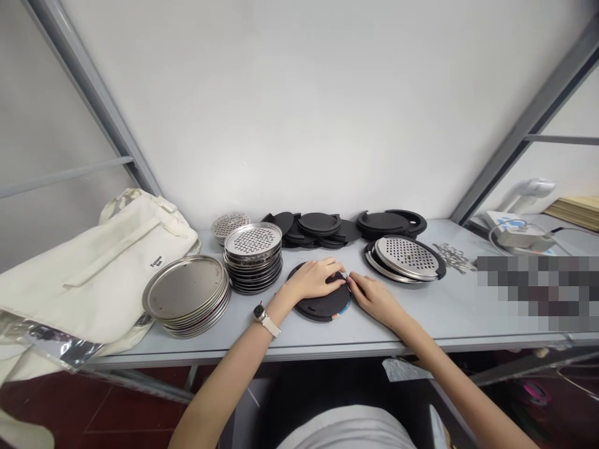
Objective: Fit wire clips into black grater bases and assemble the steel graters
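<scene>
A black round disc (322,307) lies flat on the bench in front of me, with a small blue-and-red label on its near right edge. My left hand (318,279) rests across its top and holds it, thumb and forefinger reaching to the right edge. There, a small silver piece (345,275) shows between the two hands, too small to name. Fingers closed in a pinch, my right hand (372,298) touches that same edge; what it grips is hidden.
On the left stand stacked metal plates (185,287), stacked perforated discs (253,242) and a cream bag (103,268). Black round parts (319,223) line the wall. Toward the right are a perforated plate in a black ring (408,257), small metal clips (453,257) and a white device (515,231).
</scene>
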`<state>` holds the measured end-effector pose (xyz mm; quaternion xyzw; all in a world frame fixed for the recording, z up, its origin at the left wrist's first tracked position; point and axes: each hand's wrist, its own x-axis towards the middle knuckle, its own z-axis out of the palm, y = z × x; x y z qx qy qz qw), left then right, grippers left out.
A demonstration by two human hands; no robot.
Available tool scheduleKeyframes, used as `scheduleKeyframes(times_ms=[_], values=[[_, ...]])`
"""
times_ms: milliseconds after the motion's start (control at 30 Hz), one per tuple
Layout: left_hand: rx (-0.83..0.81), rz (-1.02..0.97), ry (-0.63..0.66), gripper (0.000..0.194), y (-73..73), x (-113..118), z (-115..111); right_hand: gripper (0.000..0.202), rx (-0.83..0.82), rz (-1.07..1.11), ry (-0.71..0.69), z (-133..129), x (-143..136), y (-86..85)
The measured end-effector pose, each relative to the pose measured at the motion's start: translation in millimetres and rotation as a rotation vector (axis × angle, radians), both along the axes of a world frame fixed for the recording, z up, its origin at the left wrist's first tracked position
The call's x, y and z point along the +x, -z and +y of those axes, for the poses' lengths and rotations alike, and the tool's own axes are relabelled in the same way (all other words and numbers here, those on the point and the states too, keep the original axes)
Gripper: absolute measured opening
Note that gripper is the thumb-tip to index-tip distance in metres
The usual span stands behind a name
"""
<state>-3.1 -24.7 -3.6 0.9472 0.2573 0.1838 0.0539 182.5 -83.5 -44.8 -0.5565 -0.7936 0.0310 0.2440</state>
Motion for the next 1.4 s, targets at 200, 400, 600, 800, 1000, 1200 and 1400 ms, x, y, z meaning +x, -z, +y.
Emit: scheduleKeyframes(times_ms=[200,400,600,800,1000,1200,1400], values=[[0.019,0.002,0.004,0.023,-1.2,-0.7,-1.2,0.028,-0.007,-0.014,0.002,-0.3,-0.1,0.5],[0.008,0.034,-0.009,0.023,-4.0,-1.0,-2.8,0.028,-0.007,-0.012,0.010,-0.7,-0.2,0.8],[0.039,0.019,0.001,0.022,-1.5,-0.6,-1.8,0.028,0.001,-0.031,0.012,0.3,0.6,3.3],[0.048,0.012,0.005,0.022,-0.3,-0.9,-1.1,0.028,-0.004,-0.033,0.021,0.0,-0.2,2.8],[0.030,0.022,0.000,0.023,-1.7,-0.6,-1.9,0.028,-0.002,-0.031,0.021,-0.6,-0.5,1.0],[0.006,0.026,-0.010,0.023,-3.2,-0.4,-3.0,0.028,0.001,-0.012,0.017,-0.9,-0.5,1.0],[0.023,0.027,-0.001,0.023,-1.8,-0.6,-1.7,0.028,-0.006,-0.019,0.018,-1.5,-1.0,-0.2]])
